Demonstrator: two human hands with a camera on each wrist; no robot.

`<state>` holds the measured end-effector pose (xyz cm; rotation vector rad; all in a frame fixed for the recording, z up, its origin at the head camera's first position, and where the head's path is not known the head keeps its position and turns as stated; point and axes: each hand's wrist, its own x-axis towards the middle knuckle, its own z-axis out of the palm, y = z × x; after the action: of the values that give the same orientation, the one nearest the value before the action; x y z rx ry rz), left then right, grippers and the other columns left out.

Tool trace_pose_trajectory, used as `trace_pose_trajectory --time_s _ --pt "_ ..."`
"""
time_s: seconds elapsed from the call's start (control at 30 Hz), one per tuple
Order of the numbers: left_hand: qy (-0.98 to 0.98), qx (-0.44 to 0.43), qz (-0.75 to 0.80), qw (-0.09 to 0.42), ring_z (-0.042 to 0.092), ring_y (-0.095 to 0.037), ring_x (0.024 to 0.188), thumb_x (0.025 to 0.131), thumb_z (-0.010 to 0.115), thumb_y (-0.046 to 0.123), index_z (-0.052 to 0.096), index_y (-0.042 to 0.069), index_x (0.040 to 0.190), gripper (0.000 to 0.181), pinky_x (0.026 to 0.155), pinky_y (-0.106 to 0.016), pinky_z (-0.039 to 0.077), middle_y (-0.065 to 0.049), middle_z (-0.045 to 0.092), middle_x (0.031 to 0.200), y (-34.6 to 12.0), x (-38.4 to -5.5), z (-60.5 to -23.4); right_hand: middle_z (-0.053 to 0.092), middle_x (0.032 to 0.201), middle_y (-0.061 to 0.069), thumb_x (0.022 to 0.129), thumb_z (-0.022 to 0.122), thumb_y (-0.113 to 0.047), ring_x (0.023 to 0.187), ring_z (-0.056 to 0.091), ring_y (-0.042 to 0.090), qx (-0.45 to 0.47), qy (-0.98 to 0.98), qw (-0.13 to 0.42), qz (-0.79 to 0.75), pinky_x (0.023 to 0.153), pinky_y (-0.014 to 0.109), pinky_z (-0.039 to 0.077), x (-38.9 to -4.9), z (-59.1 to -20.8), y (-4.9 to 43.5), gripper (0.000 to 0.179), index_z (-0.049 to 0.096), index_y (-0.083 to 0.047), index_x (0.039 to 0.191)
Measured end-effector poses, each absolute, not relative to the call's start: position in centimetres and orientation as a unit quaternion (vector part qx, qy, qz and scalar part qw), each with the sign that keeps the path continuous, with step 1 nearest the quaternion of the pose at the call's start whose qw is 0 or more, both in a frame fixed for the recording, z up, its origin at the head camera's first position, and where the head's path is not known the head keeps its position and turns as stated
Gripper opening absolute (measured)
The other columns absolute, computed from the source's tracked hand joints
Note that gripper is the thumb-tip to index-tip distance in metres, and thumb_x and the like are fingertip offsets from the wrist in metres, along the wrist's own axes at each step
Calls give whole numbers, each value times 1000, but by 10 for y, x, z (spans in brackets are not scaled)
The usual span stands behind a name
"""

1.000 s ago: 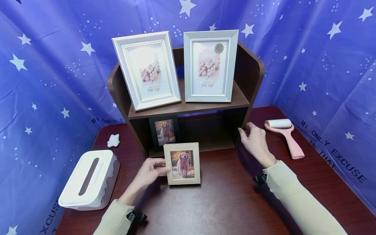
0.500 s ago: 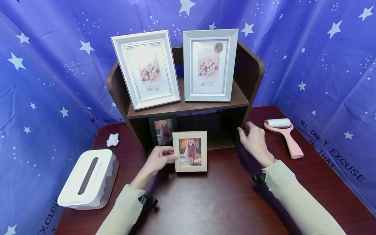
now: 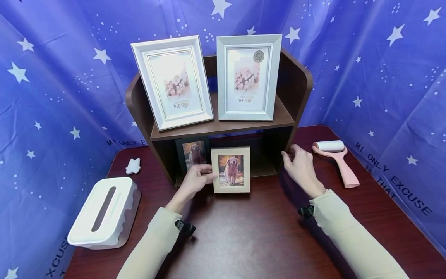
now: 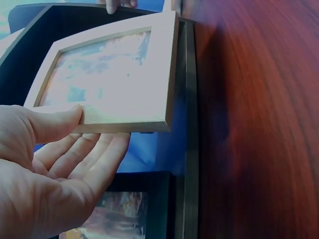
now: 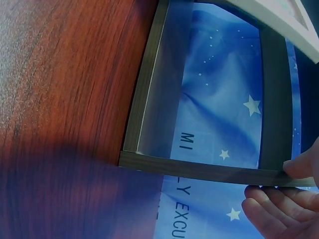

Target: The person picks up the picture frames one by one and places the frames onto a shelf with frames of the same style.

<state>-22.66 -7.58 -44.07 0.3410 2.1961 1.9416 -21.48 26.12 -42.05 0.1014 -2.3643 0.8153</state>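
Observation:
A light wooden photo frame point(image 3: 231, 170) with a dog picture stands upright before the lower level of a dark brown shelf point(image 3: 223, 128). My left hand point(image 3: 193, 181) pinches its left side edge, thumb in front and fingers behind, as the left wrist view shows. My right hand point(image 3: 300, 169) grips the front edge of the shelf's right side panel point(image 5: 214, 172), thumb inside and fingers outside. Inside the lower level at left stands a dark green photo frame point(image 3: 193, 150), partly covered by my left hand. A white frame point(image 3: 174, 85) and a pale grey frame point(image 3: 248, 79) stand on the upper level.
At left on the red-brown table point(image 3: 244, 232) are a white tissue box point(image 3: 104, 211) and a small white star-shaped item point(image 3: 133, 166). A pink lint roller point(image 3: 339, 159) lies at right. Blue starry curtains point(image 3: 376, 69) surround the table.
My left hand has carried the light wooden frame forward and to the right, up to the lower level's front. My right hand has stayed on the side panel.

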Motion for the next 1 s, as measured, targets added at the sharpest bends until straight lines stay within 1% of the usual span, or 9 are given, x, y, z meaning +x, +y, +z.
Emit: trace_pose_trajectory --time_s 0.17,0.27,0.4,0.5,0.73,1.0 --pt "744 111 652 92 67 -22 83 88 63 -6 64 -11 109 22 74 -36 54 -18 67 95 -69 -233 -438 67 75 16 88 65 -12 68 64 29 35 -899 309 307 65 45 49 -216 -421 261 17 60 4 86" --pt "748 113 649 86 67 -22 84 88 63 -6 64 -11 109 22 75 -37 53 -18 67 96 -65 -236 -437 67 75 16 88 65 -12 68 64 29 35 -901 306 306 65 45 49 -216 -421 260 17 60 4 87" --pt "762 117 633 70 67 -22 84 88 63 -3 65 -9 109 21 76 -37 53 -18 67 98 -59 -240 -436 67 75 17 88 65 -11 68 64 30 37 -898 312 308 65 46 49 -215 -421 260 16 60 5 87" --pt "778 116 615 57 66 -21 84 88 64 -1 66 -7 108 21 76 -34 53 -17 68 99 -53 -243 -435 66 74 17 87 65 -10 67 64 30 38 -897 317 306 64 45 48 -214 -421 259 16 59 4 85" --pt "794 110 596 46 65 -19 86 90 64 2 66 -5 109 21 76 -31 52 -15 68 102 -40 -249 -433 65 72 15 87 66 -10 65 62 29 41 -896 325 300 62 44 48 -216 -425 260 16 59 4 83" --pt "816 129 564 19 62 -15 82 89 64 5 68 -2 103 16 73 -29 50 -11 69 97 -30 -256 -432 66 73 16 86 67 -11 66 62 30 45 -896 330 292 62 45 48 -216 -423 260 17 60 3 83"
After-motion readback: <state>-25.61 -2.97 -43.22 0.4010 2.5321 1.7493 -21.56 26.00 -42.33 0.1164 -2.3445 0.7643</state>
